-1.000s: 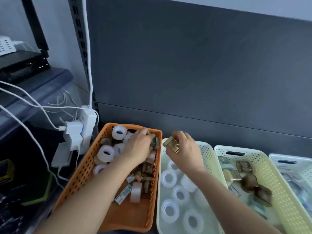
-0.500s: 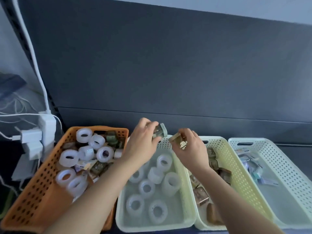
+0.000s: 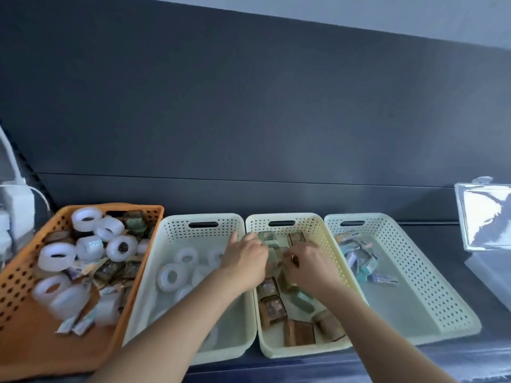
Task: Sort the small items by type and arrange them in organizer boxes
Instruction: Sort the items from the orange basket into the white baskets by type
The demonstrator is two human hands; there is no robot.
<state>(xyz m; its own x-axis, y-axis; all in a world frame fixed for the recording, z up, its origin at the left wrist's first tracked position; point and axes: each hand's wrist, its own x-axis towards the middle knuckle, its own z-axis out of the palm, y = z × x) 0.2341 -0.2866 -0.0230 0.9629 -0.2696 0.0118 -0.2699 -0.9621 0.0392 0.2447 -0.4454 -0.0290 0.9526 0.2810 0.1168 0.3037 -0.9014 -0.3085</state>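
An orange basket (image 3: 16, 286) on the left holds mixed white tape rolls (image 3: 56, 255) and small brown and green boxes. Three cream baskets stand in a row beside it. The first (image 3: 177, 230) holds tape rolls (image 3: 171, 276), the middle one (image 3: 312, 225) small boxes (image 3: 272, 308), and the third (image 3: 414, 272) small blue and purple packets (image 3: 359, 258). Both hands are low over the far half of the middle basket. My left hand (image 3: 244, 258) holds a greenish small box (image 3: 267, 239) at its fingertips. My right hand (image 3: 307, 265) has curled fingers pinching a small box that they mostly hide.
A dark back panel rises right behind the baskets. White power adapters and a cable (image 3: 16, 205) sit at the far left. A clear plastic container (image 3: 484, 217) stands at the right edge. The dark shelf front edge runs just below the baskets.
Both hands moved right and down from above the tape-roll basket into the middle basket, each carrying a small box. The view also swung to the right.
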